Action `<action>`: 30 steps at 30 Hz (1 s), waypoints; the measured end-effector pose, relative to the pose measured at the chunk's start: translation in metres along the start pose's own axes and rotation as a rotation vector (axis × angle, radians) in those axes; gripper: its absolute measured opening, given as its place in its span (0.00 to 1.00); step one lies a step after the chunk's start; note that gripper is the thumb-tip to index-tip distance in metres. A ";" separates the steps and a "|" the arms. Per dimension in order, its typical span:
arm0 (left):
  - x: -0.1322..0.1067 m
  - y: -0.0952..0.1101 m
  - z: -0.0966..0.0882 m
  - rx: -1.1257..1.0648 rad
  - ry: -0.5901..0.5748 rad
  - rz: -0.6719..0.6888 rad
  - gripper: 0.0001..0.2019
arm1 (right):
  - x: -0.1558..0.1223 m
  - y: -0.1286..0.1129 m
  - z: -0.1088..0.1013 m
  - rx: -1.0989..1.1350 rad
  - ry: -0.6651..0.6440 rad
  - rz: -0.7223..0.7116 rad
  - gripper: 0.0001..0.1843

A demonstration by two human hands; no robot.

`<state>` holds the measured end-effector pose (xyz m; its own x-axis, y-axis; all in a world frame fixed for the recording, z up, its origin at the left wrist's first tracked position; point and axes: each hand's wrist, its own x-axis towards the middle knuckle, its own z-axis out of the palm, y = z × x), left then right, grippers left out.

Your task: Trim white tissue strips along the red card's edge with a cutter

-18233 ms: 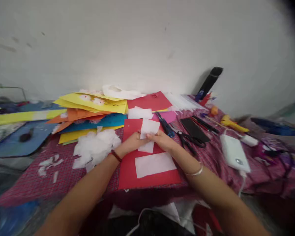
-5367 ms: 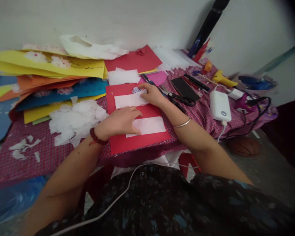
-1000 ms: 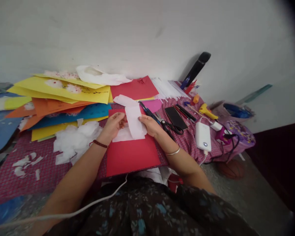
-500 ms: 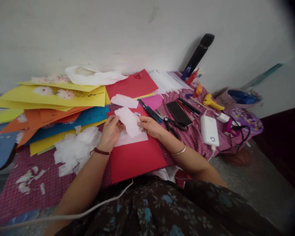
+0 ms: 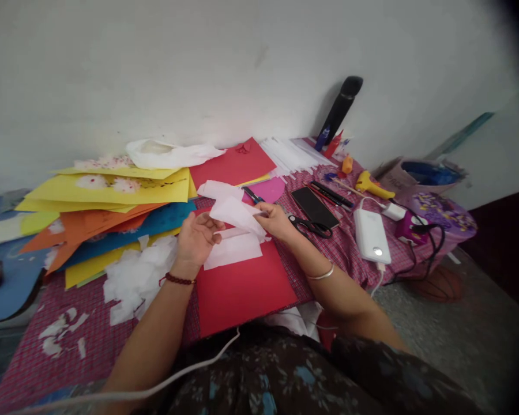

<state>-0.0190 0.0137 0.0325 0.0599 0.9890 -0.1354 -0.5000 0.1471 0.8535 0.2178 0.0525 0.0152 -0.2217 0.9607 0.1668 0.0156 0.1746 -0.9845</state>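
My right hand (image 5: pixel 274 221) pinches a piece of white tissue paper (image 5: pixel 233 213) by its right side, holding it up over a red sheet (image 5: pixel 242 300). My left hand (image 5: pixel 199 239) is turned palm up beside the tissue's left edge, its fingers loosely curled and apart, with nothing seen in them. On the red sheet below lies a flat white paper piece (image 5: pixel 233 252). Behind the held tissue is another white strip (image 5: pixel 218 189), partly covered. Black-handled scissors (image 5: pixel 311 227) lie to the right, partly hidden by my right hand.
Crumpled white tissue (image 5: pixel 140 276) and a stack of coloured sheets (image 5: pixel 108 193) lie on the left. To the right are a phone (image 5: pixel 315 206), pens (image 5: pixel 332 195), a yellow glue gun (image 5: pixel 374 185) and a white power bank (image 5: pixel 372 235) with cables. A wall stands behind.
My left hand has let go of the tissue and turned palm up. The tissue has swung out to a wider, folded shape, held by my right hand alone. The view has shifted slightly.
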 end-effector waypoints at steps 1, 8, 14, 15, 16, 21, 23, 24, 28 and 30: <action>0.001 0.000 -0.001 0.014 0.007 -0.011 0.22 | 0.000 -0.003 -0.002 -0.028 -0.020 -0.021 0.06; 0.005 -0.011 0.000 0.153 0.044 0.002 0.26 | -0.004 -0.009 -0.003 -0.135 -0.105 -0.057 0.05; 0.012 -0.009 -0.002 0.343 0.137 0.082 0.31 | 0.002 0.008 -0.008 -0.165 -0.072 0.037 0.11; 0.011 -0.005 -0.003 0.391 0.172 0.119 0.28 | 0.004 0.010 -0.009 -0.167 -0.066 0.049 0.11; 0.008 -0.001 -0.004 0.439 0.213 0.166 0.23 | 0.005 0.011 -0.009 -0.166 -0.060 0.057 0.11; -0.027 0.023 0.002 0.845 0.213 0.478 0.07 | 0.009 0.016 -0.007 -0.146 -0.036 0.081 0.10; -0.044 0.026 0.009 1.082 0.034 0.585 0.02 | 0.010 0.019 -0.007 -0.140 -0.020 0.086 0.08; -0.050 0.024 0.013 1.171 -0.063 0.600 0.02 | 0.011 0.020 -0.007 -0.138 -0.012 0.088 0.08; -0.051 0.007 0.029 1.411 -0.353 0.494 0.10 | 0.013 0.023 -0.006 -0.136 -0.005 0.085 0.05; -0.039 -0.003 0.034 1.487 -0.437 0.441 0.18 | 0.014 0.022 -0.004 -0.131 -0.010 0.076 0.05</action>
<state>0.0091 -0.0248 0.0522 0.5052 0.8470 0.1656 0.6802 -0.5089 0.5277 0.2190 0.0706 -0.0043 -0.2251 0.9701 0.0911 0.1598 0.1290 -0.9787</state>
